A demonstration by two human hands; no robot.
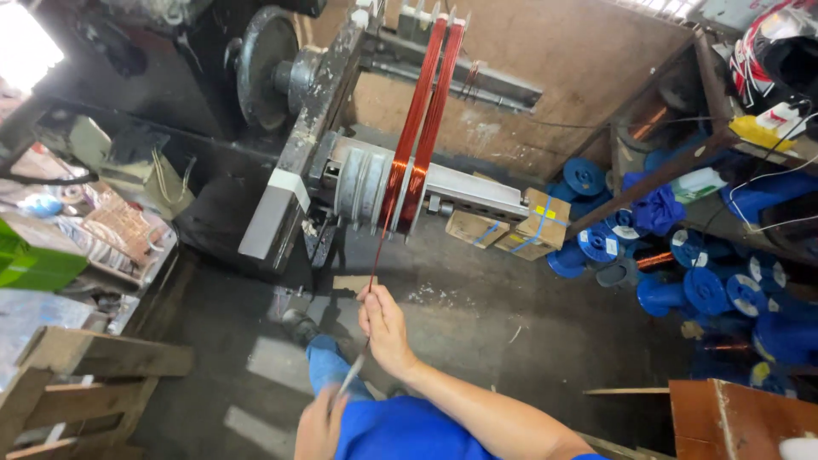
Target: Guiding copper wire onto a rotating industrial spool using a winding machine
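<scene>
One thin copper wire (376,255) is pinched by the right hand (385,328) at lower centre, beneath two glossy reddish coils (423,119); the blurred left hand (321,426) is closed around a slim grey tool (350,376).

Daylight blows out to white glare at the upper left corner, while the dark grey concrete floor (477,315) stays dim. The lower left hand (319,426) is motion-blurred (edges bend from wide-angle distortion).

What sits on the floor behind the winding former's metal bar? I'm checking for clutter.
Two cardboard boxes with blue strapping lie behind the bar, then blue spools. The bar covers the boxes' tops.
</scene>
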